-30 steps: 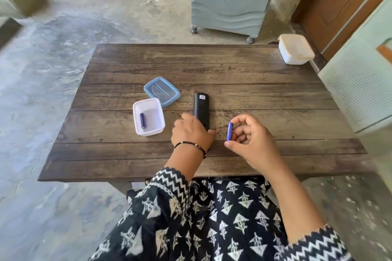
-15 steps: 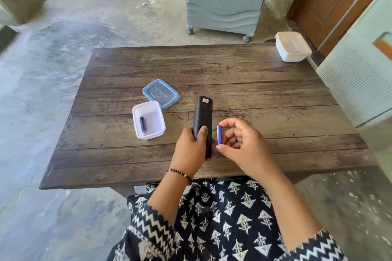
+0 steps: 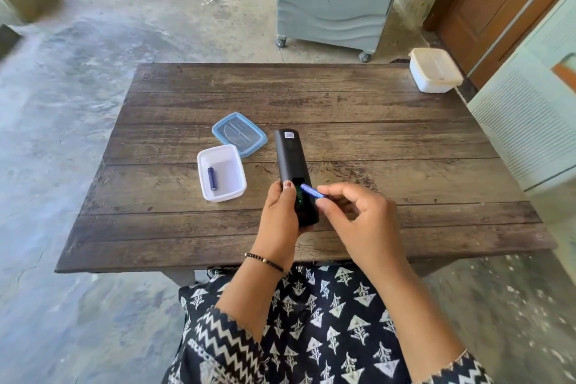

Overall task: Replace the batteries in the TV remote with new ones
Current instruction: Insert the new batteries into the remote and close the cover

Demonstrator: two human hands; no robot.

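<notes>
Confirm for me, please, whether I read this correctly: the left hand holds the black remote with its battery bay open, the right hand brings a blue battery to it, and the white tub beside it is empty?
Not quite: the white tub is not empty; the head view shows one blue battery lying in it. The rest stands: the left hand holds the black remote, bay open, and the right hand brings a second blue battery to it.

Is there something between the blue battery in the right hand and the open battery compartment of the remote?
Nothing visible blocks it. The right hand pinches the blue battery with its tip already at the open compartment of the remote. The left hand grips the remote's side, its thumb beside the opening, not over it.
</notes>
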